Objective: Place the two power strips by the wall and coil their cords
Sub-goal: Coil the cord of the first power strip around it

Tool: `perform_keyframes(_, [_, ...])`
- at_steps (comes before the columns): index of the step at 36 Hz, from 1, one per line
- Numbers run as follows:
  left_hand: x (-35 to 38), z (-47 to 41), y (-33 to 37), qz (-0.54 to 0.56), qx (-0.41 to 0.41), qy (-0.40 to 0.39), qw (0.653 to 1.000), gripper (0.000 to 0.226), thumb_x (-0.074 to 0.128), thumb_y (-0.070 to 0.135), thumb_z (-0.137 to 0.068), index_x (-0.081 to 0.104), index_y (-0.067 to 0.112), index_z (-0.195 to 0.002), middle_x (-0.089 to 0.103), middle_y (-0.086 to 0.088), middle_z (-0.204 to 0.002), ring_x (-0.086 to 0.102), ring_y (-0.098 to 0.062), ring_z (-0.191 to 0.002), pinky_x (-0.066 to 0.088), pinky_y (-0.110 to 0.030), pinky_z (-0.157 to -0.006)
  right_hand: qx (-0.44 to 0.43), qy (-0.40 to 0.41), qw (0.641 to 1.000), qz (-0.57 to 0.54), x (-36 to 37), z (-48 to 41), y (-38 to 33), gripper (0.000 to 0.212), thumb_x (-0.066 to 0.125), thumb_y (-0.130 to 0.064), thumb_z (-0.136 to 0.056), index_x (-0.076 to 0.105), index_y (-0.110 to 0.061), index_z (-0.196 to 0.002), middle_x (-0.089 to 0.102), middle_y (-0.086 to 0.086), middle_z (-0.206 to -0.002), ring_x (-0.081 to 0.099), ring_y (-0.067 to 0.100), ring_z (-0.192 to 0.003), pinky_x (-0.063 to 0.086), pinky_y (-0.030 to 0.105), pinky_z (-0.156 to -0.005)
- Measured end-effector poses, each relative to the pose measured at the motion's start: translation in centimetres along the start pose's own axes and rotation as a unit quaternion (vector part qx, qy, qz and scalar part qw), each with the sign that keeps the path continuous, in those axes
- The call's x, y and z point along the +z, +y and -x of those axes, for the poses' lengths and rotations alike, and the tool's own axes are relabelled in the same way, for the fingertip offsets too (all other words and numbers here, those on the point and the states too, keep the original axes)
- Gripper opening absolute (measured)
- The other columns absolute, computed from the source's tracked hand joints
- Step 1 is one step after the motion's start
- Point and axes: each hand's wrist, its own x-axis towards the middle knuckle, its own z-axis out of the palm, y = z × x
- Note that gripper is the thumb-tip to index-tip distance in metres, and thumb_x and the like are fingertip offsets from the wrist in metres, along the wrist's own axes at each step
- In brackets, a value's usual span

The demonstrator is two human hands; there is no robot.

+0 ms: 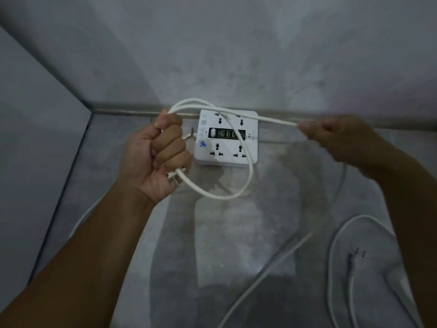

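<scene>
1. The left hand (156, 152) is closed in a fist around gathered loops of a white cord (227, 195), knuckles toward the camera, held above the floor just left of a power strip. The right hand (340, 140) is blurred; its fingers are pinched together on the same cord, pulling a straight length of it taut to the right.
2. The wall (236, 55) is grey and mottled, filling the top half of the view. A second wall (35, 138) on the left meets it in a corner.
3. The floor (236, 245) is grey and glossy, showing dim reflections of both arms.
4. The power strip (227, 137) is white and square, lying flat on the floor with its far edge against the foot of the wall. It has 4 sockets, 1 near each corner, and a black band across the middle with a white switch and a row of small ports.
5. From the left fist, 1 loop of cord arches over the strip's top edge and another hangs down in front of it.
6. A second white cord (335, 235) lies loose on the floor at lower right, curving in a wide loop.
7. A plug (354, 259) with 2 visible prongs lies on the floor inside that loop. A second power strip cannot be made out.
</scene>
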Motion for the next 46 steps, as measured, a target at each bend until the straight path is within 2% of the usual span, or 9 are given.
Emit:
perform_keyframes(4, [-0.3,-0.1,0.6,0.016,0.019,-0.008,1.0,0.039,0.016,0.033,-0.109,0.037,0.018,-0.08,0.025,0.003,-0.048,0.017,-0.01,-0.037,0.022,-0.026,-0.04,-0.026,0.167,0.979,0.117,-2.0,-1.2,2.0,0.033,0.06,-0.043,-0.096,0.067,-0.014,-0.082,0.059,0.007,-0.079,0.056,0.023,-0.076,0.038,0.029,-0.07])
perform_keyframes(8, [-0.1,-0.6,0.4,0.01,0.022,-0.01,1.0,0.039,0.019,0.029,-0.108,0.041,0.015,-0.079,0.025,0.003,-0.048,0.019,-0.011,-0.037,0.023,-0.026,-0.04,0.008,0.176,0.962,0.207,-2.1,-0.9,2.7,0.038,0.05,-0.044,-0.098,0.073,-0.016,-0.112,0.072,0.015,-0.109,0.065,0.037,-0.1,0.049,0.042,-0.085])
perform_keyframes(15, [0.4,-1.4,0.5,-0.007,0.061,0.015,0.998,0.04,0.025,0.023,-0.106,0.048,0.011,-0.076,0.026,0.003,-0.047,0.022,-0.012,-0.037,0.025,-0.025,-0.038,0.045,-0.213,0.919,0.33,1.3,1.9,-1.5,0.066,0.052,-0.006,-0.097,0.03,-0.019,-0.158,0.035,0.016,-0.161,0.038,0.033,-0.145,0.034,0.034,-0.113])
perform_keyframes(19, [1.2,-2.0,-0.1,-0.099,0.132,0.095,0.982,0.046,0.022,0.026,-0.11,0.047,0.017,-0.072,0.029,0.005,-0.042,0.022,-0.008,-0.032,0.024,-0.019,-0.035,0.014,-0.268,0.911,0.312,3.0,3.7,-4.4,0.04,0.053,-0.003,-0.096,0.064,-0.021,-0.13,0.069,0.004,-0.116,0.069,0.025,-0.102,0.053,0.027,-0.078])
perform_keyframes(23, [2.1,-2.7,-0.7,-0.143,0.179,0.123,0.966,0.043,0.025,0.031,-0.11,0.045,0.019,-0.074,0.029,0.005,-0.043,0.025,-0.006,-0.033,0.025,-0.019,-0.037,0.023,-0.303,0.927,0.22,3.8,4.8,-6.0,0.041,0.058,-0.007,-0.098,0.06,-0.02,-0.138,0.075,0.007,-0.077,0.072,0.013,-0.05,0.059,0.025,-0.052])
perform_keyframes(30, [3.1,-3.7,-0.2,-0.128,0.256,0.126,0.95,0.041,0.028,0.037,-0.109,0.046,0.017,-0.077,0.028,0.004,-0.046,0.023,-0.009,-0.039,0.027,-0.022,-0.042,0.032,-0.308,0.929,0.204,4.4,5.4,-6.5,0.036,0.048,-0.04,-0.105,0.054,-0.046,-0.14,0.064,-0.001,-0.075,0.06,0.006,-0.039,0.048,0.023,-0.045])
perform_keyframes(36, [3.1,-3.8,0.4,-0.139,0.314,0.156,0.926,0.041,0.029,0.039,-0.108,0.045,0.018,-0.077,0.026,0.004,-0.046,0.022,-0.009,-0.038,0.025,-0.022,-0.041,0.028,-0.316,0.896,0.311,3.0,6.3,-7.6,0.063,0.044,-0.01,-0.102,0.029,-0.035,-0.158,0.044,-0.002,-0.152,0.051,0.017,-0.128,0.04,0.026,-0.097])
perform_keyframes(42, [3.3,-3.8,0.1,-0.184,0.315,0.175,0.915,0.042,0.028,0.04,-0.108,0.044,0.019,-0.077,0.025,0.004,-0.047,0.021,-0.009,-0.039,0.026,-0.023,-0.041,-0.022,-0.188,0.949,0.252,1.1,6.4,-9.3,0.034,0.062,-0.01,-0.094,0.074,-0.034,-0.115,0.072,-0.008,-0.101,0.069,0.005,-0.064,0.055,0.022,-0.063])
perform_keyframes(46, [3.9,-4.1,-1.0,-0.266,0.3,0.206,0.893,0.04,0.027,0.04,-0.108,0.042,0.018,-0.079,0.027,0.003,-0.048,0.023,-0.011,-0.04,0.03,-0.025,-0.043,-0.108,-0.123,0.955,0.248,0.5,6.4,-10.2,0.021,0.075,-0.019,-0.085,0.08,-0.039,-0.093,0.073,-0.024,-0.095,0.058,-0.008,-0.055,0.046,0.011,-0.062])
